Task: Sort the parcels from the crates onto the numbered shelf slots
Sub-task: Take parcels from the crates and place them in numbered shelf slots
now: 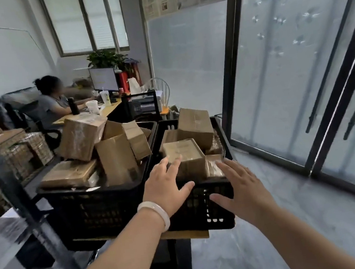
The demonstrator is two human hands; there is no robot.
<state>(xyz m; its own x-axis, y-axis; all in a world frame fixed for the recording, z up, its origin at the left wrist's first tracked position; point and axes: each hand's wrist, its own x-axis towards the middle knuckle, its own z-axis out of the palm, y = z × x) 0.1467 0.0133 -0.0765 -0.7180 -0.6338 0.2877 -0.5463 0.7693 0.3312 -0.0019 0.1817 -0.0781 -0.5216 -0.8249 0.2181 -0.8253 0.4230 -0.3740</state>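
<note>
Left hand (167, 187) spread wide, fingertips at a parcel (187, 153); right hand (238, 185) equally wide over the crate (204, 213).

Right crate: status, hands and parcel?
Both open: left hand at the near parcel, right hand by the right crate rim. Nothing gripped yet. Other parcels packed beside it.

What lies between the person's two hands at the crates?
In the head view, the near rim of the right crate lies between the left hand and right hand; a taped brown parcel sits just beyond it.
</note>
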